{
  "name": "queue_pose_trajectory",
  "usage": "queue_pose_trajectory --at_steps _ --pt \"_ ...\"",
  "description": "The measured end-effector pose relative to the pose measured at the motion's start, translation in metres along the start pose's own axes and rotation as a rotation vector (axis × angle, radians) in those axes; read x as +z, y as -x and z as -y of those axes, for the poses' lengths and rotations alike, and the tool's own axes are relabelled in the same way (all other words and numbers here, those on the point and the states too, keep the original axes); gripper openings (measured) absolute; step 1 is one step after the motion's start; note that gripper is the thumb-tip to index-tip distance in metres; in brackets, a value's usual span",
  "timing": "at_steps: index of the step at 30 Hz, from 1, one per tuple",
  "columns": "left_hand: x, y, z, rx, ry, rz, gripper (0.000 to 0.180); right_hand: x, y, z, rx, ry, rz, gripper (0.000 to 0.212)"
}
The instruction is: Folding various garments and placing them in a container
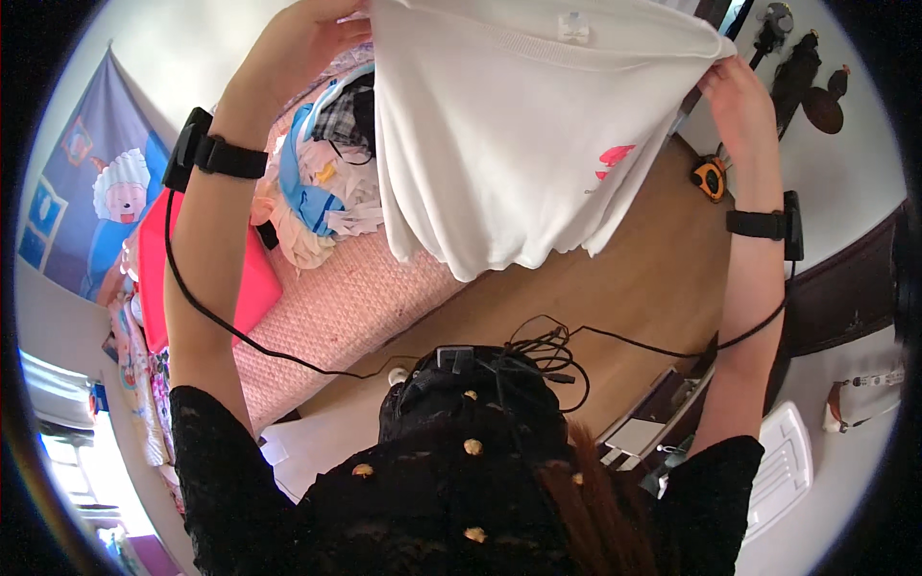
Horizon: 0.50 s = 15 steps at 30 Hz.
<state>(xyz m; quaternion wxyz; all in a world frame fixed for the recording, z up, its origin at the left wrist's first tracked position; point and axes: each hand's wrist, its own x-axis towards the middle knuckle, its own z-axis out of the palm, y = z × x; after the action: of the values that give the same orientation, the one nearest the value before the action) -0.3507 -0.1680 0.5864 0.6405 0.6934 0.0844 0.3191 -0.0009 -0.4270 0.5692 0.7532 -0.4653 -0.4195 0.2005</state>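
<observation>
A white sweatshirt [490,134] with a ribbed neckline and a small pink print hangs stretched between my two raised hands. My left hand [331,34] grips its upper left edge, partly cut off by the top of the picture. At the upper right corner of the cloth, my right hand [740,91] is closed with its fingers pinching the fabric. The lower edge of the sweatshirt hangs loose in folds. Behind it to the left lies a heap of clothes [312,192], white, blue and checked, partly covered by the sweatshirt.
Under the heap is a bed with a pink quilted cover [336,307]. A bright pink box-like thing [254,293] stands beside my left forearm. Black cables [547,350] run from my wrist straps to my waist. Brown floor [615,307] lies beyond; bags hang on the right wall.
</observation>
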Motion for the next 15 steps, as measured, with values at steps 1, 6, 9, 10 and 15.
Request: queue_pose_trajectory --at_steps 1,6,9,10,15 --pt "0.008 -0.001 0.000 -0.025 0.129 0.038 0.035 -0.001 -0.002 -0.001 -0.004 -0.049 0.043 0.030" --pt "0.039 -0.021 0.008 -0.002 0.424 0.179 0.031 -0.002 -0.015 -0.011 0.152 -0.217 -0.070 0.034" --pt "0.049 -0.040 0.025 -0.035 0.463 0.080 0.033 -0.009 -0.036 -0.028 0.217 -0.196 -0.073 0.033" --pt "0.049 -0.047 0.031 -0.057 0.448 0.074 0.034 -0.011 -0.046 -0.036 0.259 -0.217 -0.103 0.033" --pt "0.039 -0.101 0.079 -0.159 0.560 -0.011 0.036 -0.009 -0.091 -0.093 0.353 -0.170 -0.048 0.028"
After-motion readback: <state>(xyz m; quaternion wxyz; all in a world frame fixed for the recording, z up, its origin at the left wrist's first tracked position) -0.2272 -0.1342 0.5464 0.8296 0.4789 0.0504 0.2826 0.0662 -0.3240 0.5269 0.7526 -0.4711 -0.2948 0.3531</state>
